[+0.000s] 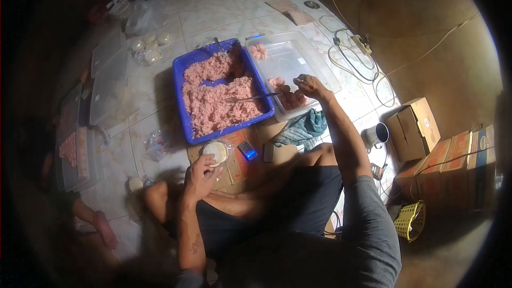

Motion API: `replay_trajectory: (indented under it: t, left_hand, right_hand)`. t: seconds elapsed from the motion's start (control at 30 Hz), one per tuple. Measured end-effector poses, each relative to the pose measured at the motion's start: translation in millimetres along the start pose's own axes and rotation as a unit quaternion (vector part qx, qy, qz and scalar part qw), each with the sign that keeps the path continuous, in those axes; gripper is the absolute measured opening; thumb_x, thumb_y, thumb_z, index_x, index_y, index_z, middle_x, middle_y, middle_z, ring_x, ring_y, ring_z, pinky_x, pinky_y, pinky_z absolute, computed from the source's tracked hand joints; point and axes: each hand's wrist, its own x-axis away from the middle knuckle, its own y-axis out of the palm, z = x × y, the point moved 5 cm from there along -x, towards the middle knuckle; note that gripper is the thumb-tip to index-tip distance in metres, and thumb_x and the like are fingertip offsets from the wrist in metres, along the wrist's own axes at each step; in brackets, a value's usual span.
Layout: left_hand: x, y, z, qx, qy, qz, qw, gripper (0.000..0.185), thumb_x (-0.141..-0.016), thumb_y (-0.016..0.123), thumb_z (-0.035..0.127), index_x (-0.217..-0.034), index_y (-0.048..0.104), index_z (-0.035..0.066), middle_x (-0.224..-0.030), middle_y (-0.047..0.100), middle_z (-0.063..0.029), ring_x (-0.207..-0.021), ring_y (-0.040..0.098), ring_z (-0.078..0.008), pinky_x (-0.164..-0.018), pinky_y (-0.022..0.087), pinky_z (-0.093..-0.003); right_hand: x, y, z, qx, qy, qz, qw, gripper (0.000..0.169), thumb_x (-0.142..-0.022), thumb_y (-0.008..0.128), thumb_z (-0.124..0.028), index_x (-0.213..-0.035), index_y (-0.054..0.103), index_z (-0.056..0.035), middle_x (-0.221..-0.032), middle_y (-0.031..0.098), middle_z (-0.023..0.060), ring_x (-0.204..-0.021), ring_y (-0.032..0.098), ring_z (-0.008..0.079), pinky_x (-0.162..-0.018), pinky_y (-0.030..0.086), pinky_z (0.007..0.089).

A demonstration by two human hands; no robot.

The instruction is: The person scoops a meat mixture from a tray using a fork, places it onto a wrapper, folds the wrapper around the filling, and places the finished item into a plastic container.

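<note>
My left hand point(201, 178) is at the near edge of a stack of round, pale dough wrappers point(216, 153) in clear plastic, its fingers apart. My right hand point(312, 86) is above a clear plastic bin point(316, 54), fingers curled around a small pale object point(297, 81) too small to name. Below it in the bin sit pink lumps of minced filling point(292, 99), partly in shadow. A blue plastic tray point(179, 100) to the bin's left holds a mass of pink minced filling point(224, 106). A fork point(242, 99) lies across the filling, its handle reaching over the tray's right rim.
A mobile phone point(248, 151), a dark flat device point(269, 153) and a teal cloth point(306, 128) lie before me. Leftward are lidded clear bins point(106, 100) and another person's foot point(105, 230). Cables point(360, 64), a metal mug point(376, 134), cardboard boxes point(414, 128) and a yellow basket point(409, 221) are rightward.
</note>
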Motion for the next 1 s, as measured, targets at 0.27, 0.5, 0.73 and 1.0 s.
replay_trajectory:
  t: [0.27, 0.5, 0.73, 1.0]
  left_hand:
    - [-38, 41, -87, -0.372, 0.092, 0.206, 0.9, 0.041, -0.09, 0.066, 0.016, -0.127, 0.058, 0.0, -0.136, 0.053, -0.0228, -0.116, 0.059, -0.0429, -0.099, 0.049, -0.0495]
    - [-61, 55, -111, -0.287, -0.047, 0.138, 0.947, 0.018, -0.095, 0.05, 0.011, -0.103, 0.063, 0.001, -0.107, 0.067, -0.0237, -0.096, 0.066, -0.0431, -0.079, 0.054, -0.0513]
    - [-48, 28, -90, -0.179, -0.039, 0.206, 0.961, 0.021, -0.092, 0.062, 0.019, -0.1, 0.064, 0.001, -0.1, 0.067, -0.0256, -0.094, 0.066, -0.0449, -0.08, 0.053, -0.0522]
    - [-71, 65, -113, -0.118, 0.043, 0.258, 0.958, 0.026, -0.088, 0.069, 0.022, -0.102, 0.064, 0.0, -0.102, 0.067, -0.0265, -0.097, 0.065, -0.0431, -0.082, 0.052, -0.0518]
  right_hand:
    - [-93, -25, -157, 0.001, -0.01, 0.026, 1.0, 0.016, -0.085, 0.066, -0.026, -0.084, 0.068, -0.0104, -0.086, 0.068, 0.016, -0.086, 0.065, 0.0344, -0.078, 0.048, 0.0464]
    - [-90, 38, -139, 0.082, -0.048, -0.044, 0.994, 0.021, -0.087, 0.055, -0.017, -0.104, 0.065, -0.0094, -0.085, 0.066, 0.0157, -0.082, 0.065, 0.0357, -0.073, 0.046, 0.05]
    - [-127, -46, -163, 0.151, 0.042, -0.035, 0.987, 0.017, -0.091, 0.059, -0.021, -0.105, 0.067, -0.0164, -0.094, 0.068, 0.0128, -0.094, 0.066, 0.032, -0.088, 0.042, 0.0493]
    - [-87, 52, -157, 0.322, 0.009, -0.177, 0.93, 0.022, -0.094, 0.054, -0.019, -0.11, 0.07, -0.0176, -0.104, 0.071, 0.0054, -0.106, 0.064, 0.0253, -0.102, 0.038, 0.05]
